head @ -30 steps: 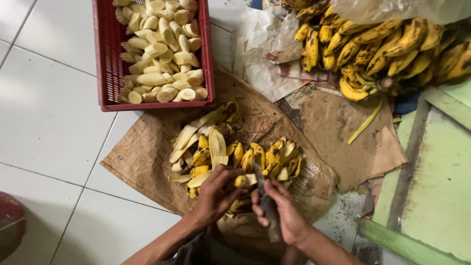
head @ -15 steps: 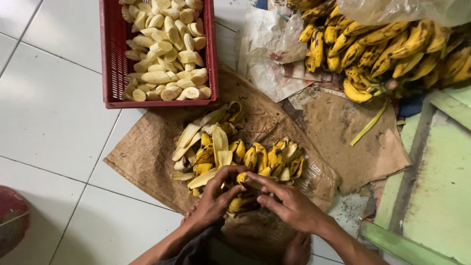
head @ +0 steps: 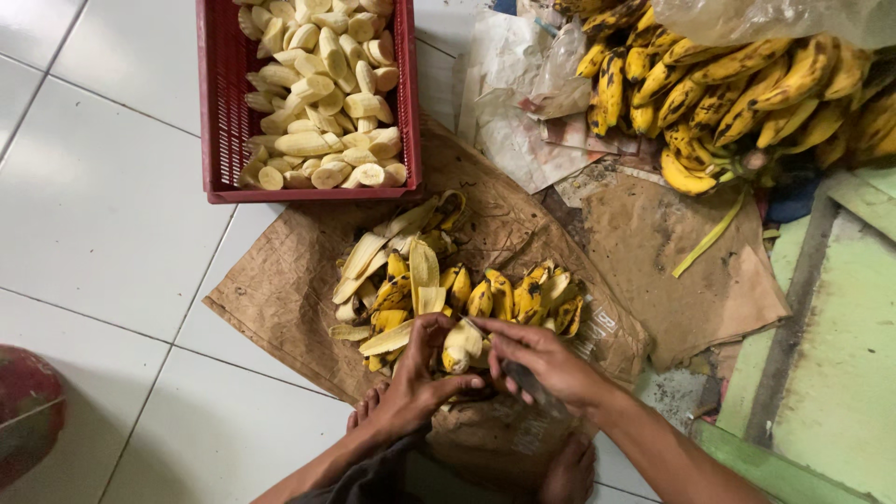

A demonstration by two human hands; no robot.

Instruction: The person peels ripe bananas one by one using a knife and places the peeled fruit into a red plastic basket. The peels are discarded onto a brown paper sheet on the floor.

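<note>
the white tiled floor (head: 112, 205) carries everything. a sheet of brown paper (head: 280, 299) lies spread across its middle, reaching toward the near edge. at the far edge, a red crate (head: 219, 103) full of peeled bananas (head: 322, 93) touches the paper's far side. at the far right corner lies a heap of unpeeled bananas (head: 728, 84). a pile of yellow peels (head: 439, 280) sits in the middle of the paper, just beyond the hands. the left hand (head: 415, 387) is curled around a half-peeled banana (head: 459, 345), fingers underneath, thumb on top. the right hand (head: 541, 359) touches the banana's right side, fingers pressed together around a dark knife (head: 532, 385). the banana sits between both hands, above the paper's near edge.
</note>
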